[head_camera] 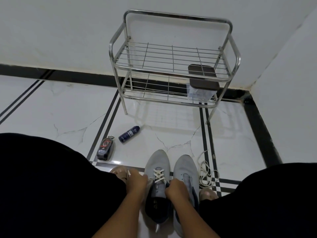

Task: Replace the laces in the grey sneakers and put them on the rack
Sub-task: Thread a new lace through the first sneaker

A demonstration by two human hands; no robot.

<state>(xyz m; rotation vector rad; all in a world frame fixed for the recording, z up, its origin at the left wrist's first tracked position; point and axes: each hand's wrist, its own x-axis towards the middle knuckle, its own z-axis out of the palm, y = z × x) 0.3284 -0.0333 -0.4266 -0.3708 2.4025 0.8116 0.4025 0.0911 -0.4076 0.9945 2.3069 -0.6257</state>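
Left hand (136,180) curled at the left edge of the left grey sneaker (158,170), fingers pinching a white lace end (128,173) that sticks up beside the knuckles. Right hand (175,188) clenched over the tongue area of the same sneaker, fingers gripping the other end of the white lace (159,175), which crosses three times through the front eyelets. Both forearms extended forward from the near edge, between dark-clothed knees. Right grey sneaker (184,170) just beside the left one, unlaced, toe pointing far. Loose white lace (206,174) coiled on the floor just right of the sneakers. Metal rack (171,62) at the far wall, two wire shelves; clear box with brown lid (203,78) on the lower shelf, right end, contents unclear. Dark blue can (129,134) and shoe-polish applicator (105,149) lying on the floor at left.
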